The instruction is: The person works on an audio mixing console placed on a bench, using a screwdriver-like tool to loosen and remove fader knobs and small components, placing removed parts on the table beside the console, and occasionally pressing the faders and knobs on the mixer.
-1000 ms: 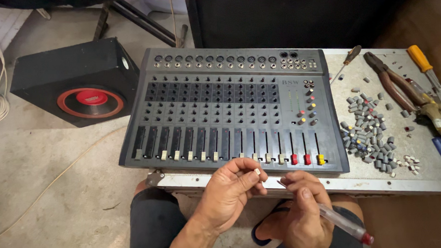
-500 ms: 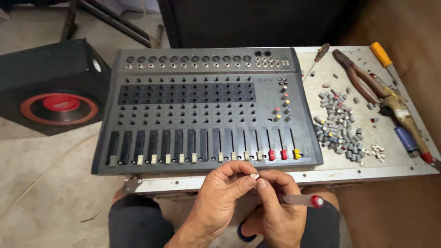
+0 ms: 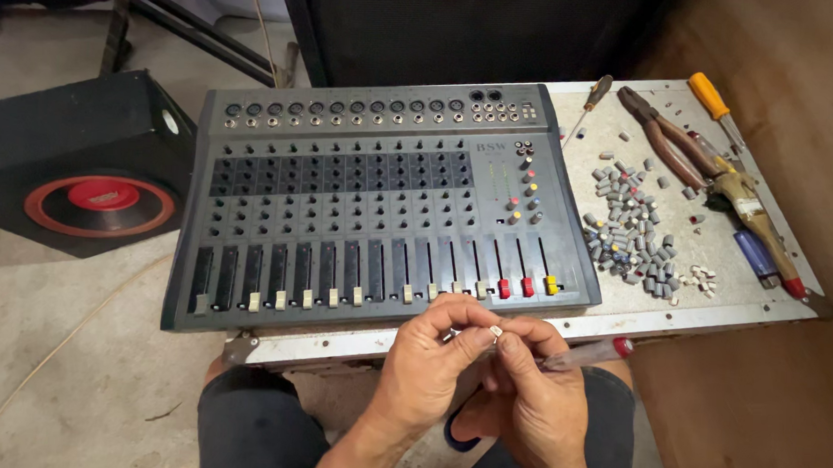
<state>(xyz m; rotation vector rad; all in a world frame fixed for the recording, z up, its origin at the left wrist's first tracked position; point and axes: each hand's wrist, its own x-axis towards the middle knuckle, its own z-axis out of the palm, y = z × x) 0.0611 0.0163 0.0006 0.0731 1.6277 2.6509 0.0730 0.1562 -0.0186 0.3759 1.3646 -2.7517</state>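
A grey audio mixing console (image 3: pixel 380 204) with rows of bare knob shafts and a row of faders lies on a metal table (image 3: pixel 712 317) in front of me. My left hand (image 3: pixel 425 365) and my right hand (image 3: pixel 531 403) meet just below the console's front edge. Between thumb and fingers of both hands sits a small white fader cap (image 3: pixel 495 331). My right hand also holds a screwdriver with a clear, red-tipped handle (image 3: pixel 591 352), pointing right.
A pile of small grey knobs (image 3: pixel 627 229) lies right of the console, with several white caps (image 3: pixel 700 277) near it. Pliers (image 3: pixel 664 132), screwdrivers (image 3: pixel 712 102) and a blue lighter (image 3: pixel 753 253) lie at the right. A black speaker box with a red cone (image 3: pixel 100 201) sits on the floor left.
My hands have come together on the small white cap, and the screwdriver handle has swung more level. The view has shifted, moving the console and the table.
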